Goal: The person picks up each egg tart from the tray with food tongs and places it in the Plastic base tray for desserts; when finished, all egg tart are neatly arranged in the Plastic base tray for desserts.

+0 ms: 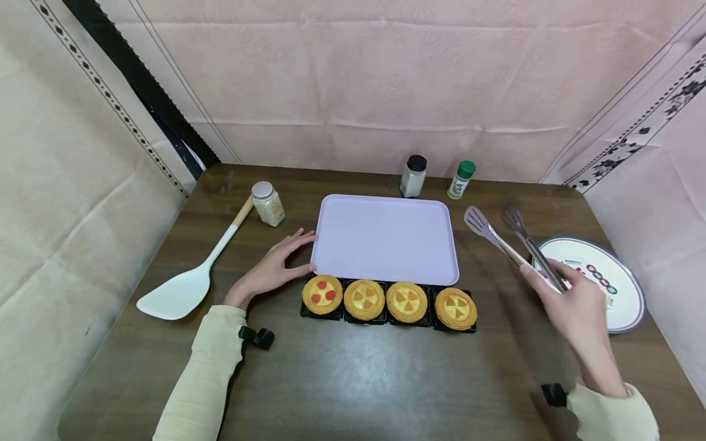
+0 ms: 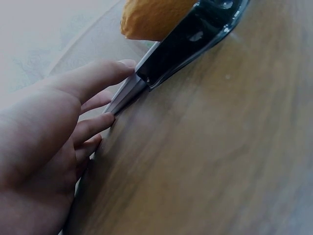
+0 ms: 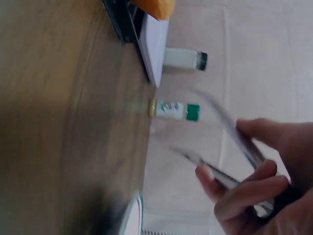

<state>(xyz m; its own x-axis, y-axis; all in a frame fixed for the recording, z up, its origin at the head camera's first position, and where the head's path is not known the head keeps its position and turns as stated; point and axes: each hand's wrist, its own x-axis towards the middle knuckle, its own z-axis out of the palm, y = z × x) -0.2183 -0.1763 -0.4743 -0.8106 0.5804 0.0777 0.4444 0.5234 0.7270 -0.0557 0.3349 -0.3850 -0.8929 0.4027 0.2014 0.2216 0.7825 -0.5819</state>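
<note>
Metal tongs [image 1: 518,245] are held in my right hand [image 1: 573,300], their arms spread apart above the table near the round plate. In the right wrist view, thumb and fingers grip the tongs [image 3: 234,127] from both sides. My left hand [image 1: 278,266] touches the left edge of a lavender tray [image 1: 386,239] with its fingertips and thumb. Along the tray's near edge stands a row of several round yellow pastries [image 1: 407,301] in black holders [image 1: 335,313]. The leftmost pastry [image 1: 322,294] has red spots on top. In the left wrist view, the left thumb lies close to a black holder [image 2: 195,39].
A round white plate [image 1: 623,294] lies at the right. A white spatula [image 1: 182,291] with a wooden handle lies left, beside a lidded jar [image 1: 268,204]. Behind the tray stand a black-capped bottle [image 1: 413,176] and a green-capped bottle [image 1: 461,180]. Pale cloth surrounds the table [image 1: 358,380].
</note>
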